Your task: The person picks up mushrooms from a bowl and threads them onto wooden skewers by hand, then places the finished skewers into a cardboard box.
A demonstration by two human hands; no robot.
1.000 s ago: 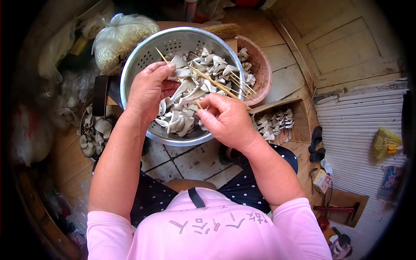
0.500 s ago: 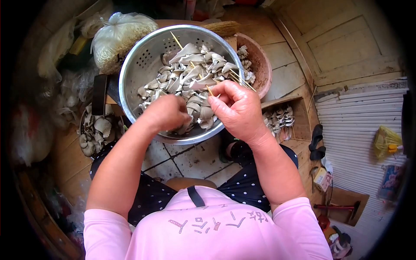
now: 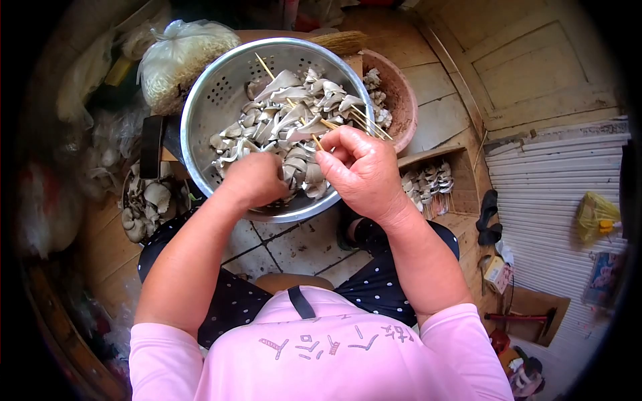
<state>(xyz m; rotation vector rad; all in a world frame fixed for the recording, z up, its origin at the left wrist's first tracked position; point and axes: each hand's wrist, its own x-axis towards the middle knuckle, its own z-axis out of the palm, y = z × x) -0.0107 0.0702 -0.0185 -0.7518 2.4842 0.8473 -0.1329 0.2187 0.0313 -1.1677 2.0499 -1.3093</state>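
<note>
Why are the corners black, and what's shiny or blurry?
Head view: the dark, rounded surround suggests a very wide lens; head view: light gleams on the metal colander and the right hand; head view: the mushrooms look fairly clear, while the plastic bag far left looks hazy.

One colander (image 3: 224,93), one pink basin (image 3: 399,100), one broom (image 3: 341,43)

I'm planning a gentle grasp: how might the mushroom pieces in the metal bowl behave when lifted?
The mushroom pieces look thin and curled, so probably light and bendy. Such thin flesh might tear. Loosely heaped in the metal bowl, they'd likely shift.
</note>
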